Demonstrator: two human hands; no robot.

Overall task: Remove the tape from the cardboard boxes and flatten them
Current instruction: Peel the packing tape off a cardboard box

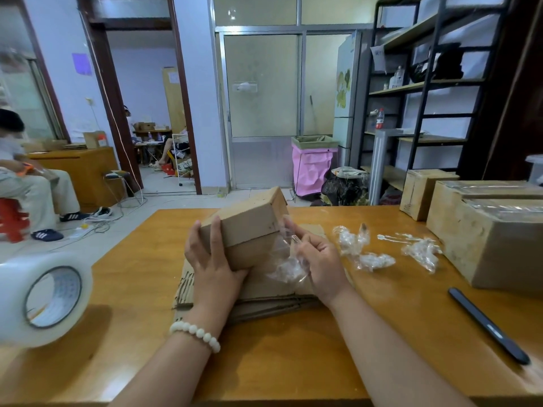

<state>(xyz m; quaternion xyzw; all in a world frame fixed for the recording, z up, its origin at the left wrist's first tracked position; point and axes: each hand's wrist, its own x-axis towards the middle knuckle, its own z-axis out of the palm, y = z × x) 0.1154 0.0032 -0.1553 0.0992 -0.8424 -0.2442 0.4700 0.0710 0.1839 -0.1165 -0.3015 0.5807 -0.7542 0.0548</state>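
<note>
Peeling: left hand (211, 259) grips small brown cardboard box (249, 227), right hand (318, 259) pinches clear crumpled tape strip (289, 267); next, I pull it free.

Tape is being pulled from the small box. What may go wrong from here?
1. The clear tape strip pinched by the right hand may tear, leaving pieces on the small box.
2. The box, held by the left hand on the flattened cardboard stack, may slip.
3. The tape roll near the table edge may roll off.
</note>
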